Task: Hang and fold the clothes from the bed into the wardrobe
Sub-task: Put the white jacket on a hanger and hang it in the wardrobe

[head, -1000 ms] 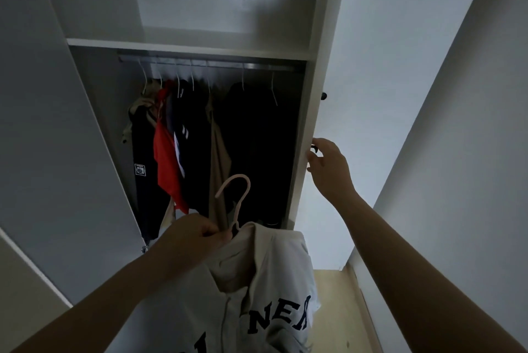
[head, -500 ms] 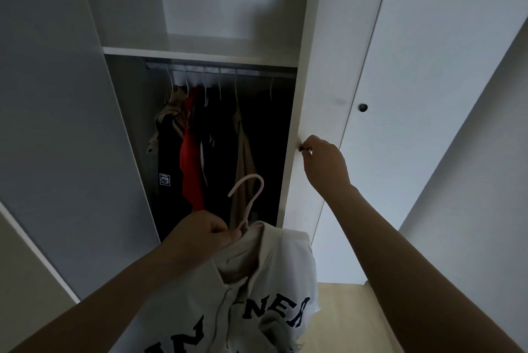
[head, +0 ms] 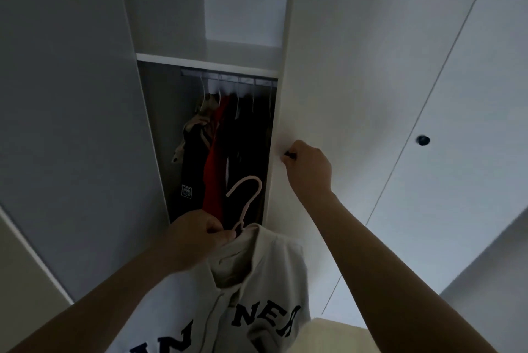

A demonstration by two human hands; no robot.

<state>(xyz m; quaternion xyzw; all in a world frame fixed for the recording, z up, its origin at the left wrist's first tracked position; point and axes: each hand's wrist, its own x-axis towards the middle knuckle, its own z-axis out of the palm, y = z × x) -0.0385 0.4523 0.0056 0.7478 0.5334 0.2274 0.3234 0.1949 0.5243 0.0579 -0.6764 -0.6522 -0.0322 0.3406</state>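
My left hand [head: 197, 234] grips the neck of a pink hanger [head: 248, 199] that carries a white shirt with dark letters [head: 258, 304], held in front of the wardrobe gap. My right hand [head: 308, 165] is curled round the small dark knob [head: 289, 155] of the white wardrobe door [head: 343, 95]. Inside, several dark garments and a red one [head: 213, 178] hang from the rail [head: 228, 78], partly hidden by the door.
The left door panel [head: 71, 124] stands open at the left. A shelf [head: 205, 62] sits above the rail. A second door with a dark knob [head: 423, 140] lies to the right. Pale floor [head: 337, 335] shows at the bottom.
The right door has swung leftward under my right hand, narrowing the gap over the hanging clothes. My left hand still holds the hanger with the shirt.
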